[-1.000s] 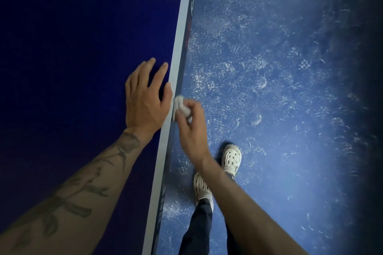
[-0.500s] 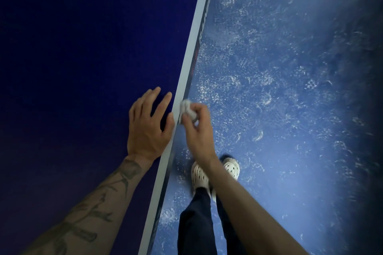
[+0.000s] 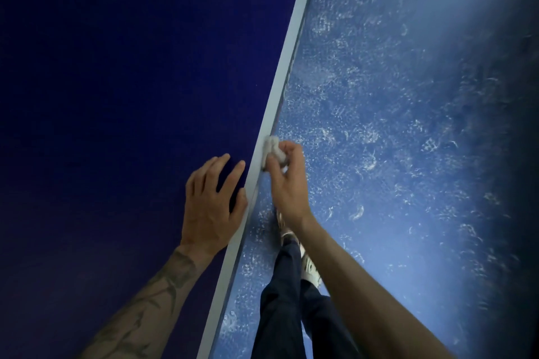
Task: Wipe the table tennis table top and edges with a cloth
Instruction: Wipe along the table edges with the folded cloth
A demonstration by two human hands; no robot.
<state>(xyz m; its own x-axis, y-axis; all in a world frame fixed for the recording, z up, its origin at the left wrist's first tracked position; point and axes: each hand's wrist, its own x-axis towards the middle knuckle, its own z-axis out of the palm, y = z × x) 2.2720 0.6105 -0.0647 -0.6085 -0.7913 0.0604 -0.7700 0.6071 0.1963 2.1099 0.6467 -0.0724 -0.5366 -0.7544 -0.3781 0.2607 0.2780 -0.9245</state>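
Observation:
The dark blue table tennis table top (image 3: 116, 96) fills the left of the view, bordered by a pale edge line (image 3: 280, 79) that runs diagonally up to the right. My left hand (image 3: 213, 204) rests flat on the top beside that line, fingers spread. My right hand (image 3: 287, 183) pinches a small crumpled white cloth (image 3: 272, 151) and presses it against the table's side edge, just ahead of the left hand.
The blue floor (image 3: 393, 125), speckled with white scuff marks, lies right of the table. My dark trouser legs (image 3: 288, 300) and a white shoe (image 3: 309, 268) stand close to the table's edge below my right arm.
Both hands have slid forward along the table's edge, the right one rubbing the cloth on the side edge. My feet have stepped forward too.

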